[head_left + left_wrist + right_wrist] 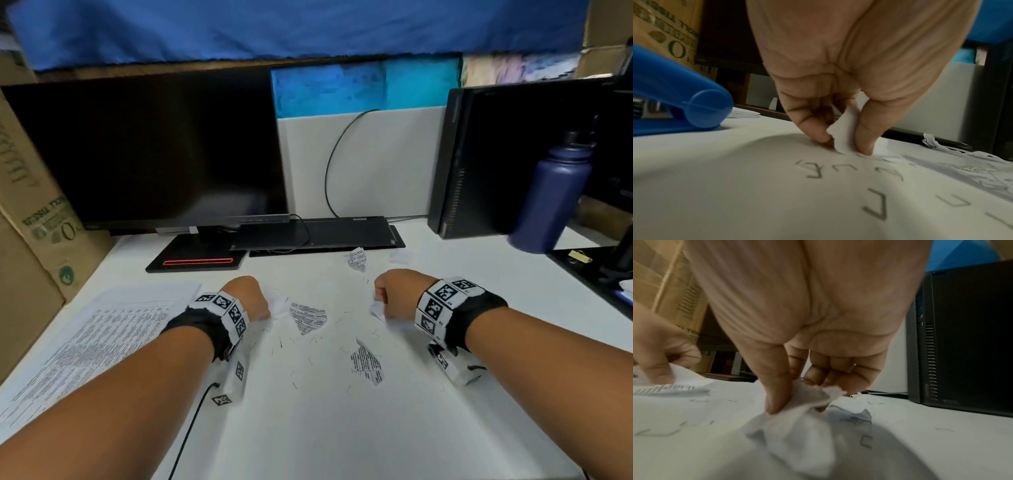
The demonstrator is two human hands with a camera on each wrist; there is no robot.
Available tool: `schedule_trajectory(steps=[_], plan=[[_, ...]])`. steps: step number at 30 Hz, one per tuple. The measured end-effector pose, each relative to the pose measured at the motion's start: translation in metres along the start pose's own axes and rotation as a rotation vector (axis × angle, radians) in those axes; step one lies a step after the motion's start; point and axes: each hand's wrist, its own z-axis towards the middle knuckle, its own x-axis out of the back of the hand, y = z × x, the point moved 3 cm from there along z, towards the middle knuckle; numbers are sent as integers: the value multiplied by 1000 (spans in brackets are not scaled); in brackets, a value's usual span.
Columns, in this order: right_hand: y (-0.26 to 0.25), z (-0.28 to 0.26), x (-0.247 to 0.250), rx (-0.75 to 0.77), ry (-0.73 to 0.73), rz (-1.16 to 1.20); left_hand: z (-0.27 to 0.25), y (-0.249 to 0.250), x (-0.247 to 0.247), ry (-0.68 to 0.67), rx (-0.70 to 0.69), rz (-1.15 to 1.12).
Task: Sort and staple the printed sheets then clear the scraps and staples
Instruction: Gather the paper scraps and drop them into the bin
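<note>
My left hand [255, 296] pinches a small white paper scrap [844, 133] between thumb and fingers at the table surface. My right hand [394, 291] grips a crumpled white scrap [797, 418] that hangs down to the table. Torn printed scraps [308, 317] [366, 365] lie between and below my hands, with another [358, 258] farther back. Loose staples [875, 204] are scattered over the white table [308, 428]. A stack of printed sheets [102, 335] lies at the left. A blue stapler [674, 100] sits left of my left hand.
A dark monitor [144, 154] and its black base [195, 257] stand behind. A black computer tower [496, 161] and a navy bottle [548, 198] are at the right. Cardboard boxes [30, 222] line the left edge. A black cable [191, 425] runs under my left forearm.
</note>
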Motion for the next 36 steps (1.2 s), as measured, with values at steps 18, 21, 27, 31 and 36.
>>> schedule_trajectory(steps=[18, 21, 27, 31, 36], plan=[[1, 17, 52, -19, 115, 247, -21, 24, 42, -71, -239, -244], [29, 24, 64, -126, 233, 347, -22, 56, 28, -61, -380, 86], [34, 59, 66, -103, 267, 310, -11, 79, 6, -134, -488, 240], [2, 88, 63, 6, 210, -76, -19, 85, 8, -69, -478, 283], [-29, 130, 46, 36, -67, -436, -31, 78, 17, -16, -510, 168]])
